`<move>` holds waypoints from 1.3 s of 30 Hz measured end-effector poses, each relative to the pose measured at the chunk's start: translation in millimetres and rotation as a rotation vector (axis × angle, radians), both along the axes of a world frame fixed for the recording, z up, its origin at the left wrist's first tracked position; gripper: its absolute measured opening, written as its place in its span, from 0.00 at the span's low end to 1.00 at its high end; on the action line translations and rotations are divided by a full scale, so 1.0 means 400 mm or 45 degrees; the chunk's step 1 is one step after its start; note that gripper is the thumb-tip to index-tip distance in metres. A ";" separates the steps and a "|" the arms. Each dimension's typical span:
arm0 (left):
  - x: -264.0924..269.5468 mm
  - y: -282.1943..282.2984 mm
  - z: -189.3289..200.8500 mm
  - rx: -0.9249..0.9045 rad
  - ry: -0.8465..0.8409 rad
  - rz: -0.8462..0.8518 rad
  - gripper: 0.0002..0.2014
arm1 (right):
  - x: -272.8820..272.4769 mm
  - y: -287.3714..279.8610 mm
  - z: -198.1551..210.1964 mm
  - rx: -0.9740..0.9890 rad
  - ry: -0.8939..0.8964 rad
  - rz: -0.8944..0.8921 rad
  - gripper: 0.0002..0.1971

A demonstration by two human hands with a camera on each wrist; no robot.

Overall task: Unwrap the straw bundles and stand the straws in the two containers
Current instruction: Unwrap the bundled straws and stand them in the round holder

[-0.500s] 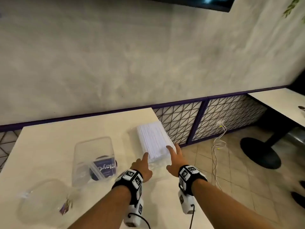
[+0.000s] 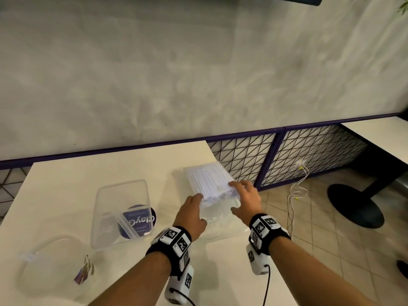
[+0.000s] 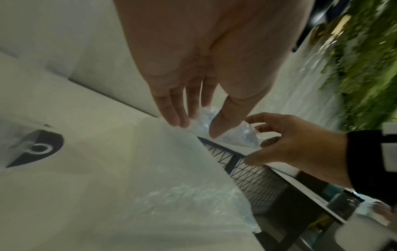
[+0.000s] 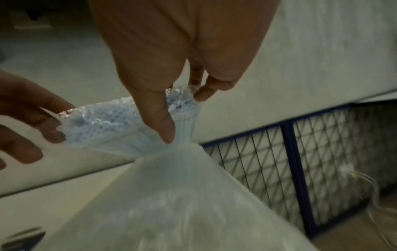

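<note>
A bundle of white straws (image 2: 207,182) in clear plastic wrap lies near the table's right edge, its near end raised. My left hand (image 2: 196,202) pinches that end from the left, thumb and fingers on either side of the straw bundle (image 3: 234,135). Seen from the right wrist, my right hand (image 4: 184,117) grips the right side of the straw bundle (image 4: 103,122), thumb below and fingers above. Loose wrap (image 4: 171,203) trails toward me. A clear rectangular container (image 2: 121,210) stands to the left, and a clear rounded container (image 2: 50,261) sits at the near left.
The white table (image 2: 88,173) ends just right of the bundle, with tiled floor below. A purple-framed lattice panel (image 2: 280,160) runs along the wall. A white cable (image 2: 295,195) hangs there. Another table (image 2: 379,133) and its black base (image 2: 355,206) stand to the right.
Both hands have closed on the near end of the bundle and lifted it off the table. The right hand has reached further along the straws.
</note>
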State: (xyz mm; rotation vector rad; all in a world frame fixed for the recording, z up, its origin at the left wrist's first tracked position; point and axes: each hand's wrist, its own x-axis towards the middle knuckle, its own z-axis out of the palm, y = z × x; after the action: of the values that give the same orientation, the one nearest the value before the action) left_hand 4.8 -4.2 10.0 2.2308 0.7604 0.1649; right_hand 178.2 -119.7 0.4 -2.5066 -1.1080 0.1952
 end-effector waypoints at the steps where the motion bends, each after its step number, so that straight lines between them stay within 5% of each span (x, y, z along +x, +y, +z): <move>1: -0.001 -0.006 0.017 0.024 -0.102 0.027 0.33 | 0.005 -0.002 0.028 0.075 -0.064 0.013 0.39; 5: -0.020 -0.020 0.104 0.178 -0.460 0.086 0.30 | 0.012 -0.028 0.158 0.257 -0.252 0.167 0.28; 8: -0.060 -0.024 0.169 0.193 -0.581 0.118 0.26 | -0.012 -0.062 0.252 0.194 -0.177 0.322 0.25; 14: -0.202 -0.070 0.246 -0.396 -0.717 -0.046 0.28 | -0.131 -0.112 0.360 0.233 0.083 0.582 0.24; 21: -0.335 -0.076 0.188 -0.549 -0.722 0.360 0.23 | -0.319 -0.071 0.246 0.668 0.124 0.211 0.27; 26: -0.431 -0.059 0.179 -0.516 -0.764 0.523 0.20 | -0.492 -0.064 0.157 0.679 0.310 0.299 0.12; 39: -0.605 -0.014 0.171 -0.558 -0.865 0.673 0.17 | -0.670 0.013 0.131 0.723 0.740 0.263 0.06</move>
State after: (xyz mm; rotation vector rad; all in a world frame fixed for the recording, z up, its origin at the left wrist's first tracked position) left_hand -237.4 -9.9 78.5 1.3828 0.8696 0.8716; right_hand -89.7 -114.3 52.7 -1.6802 -0.9900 0.5411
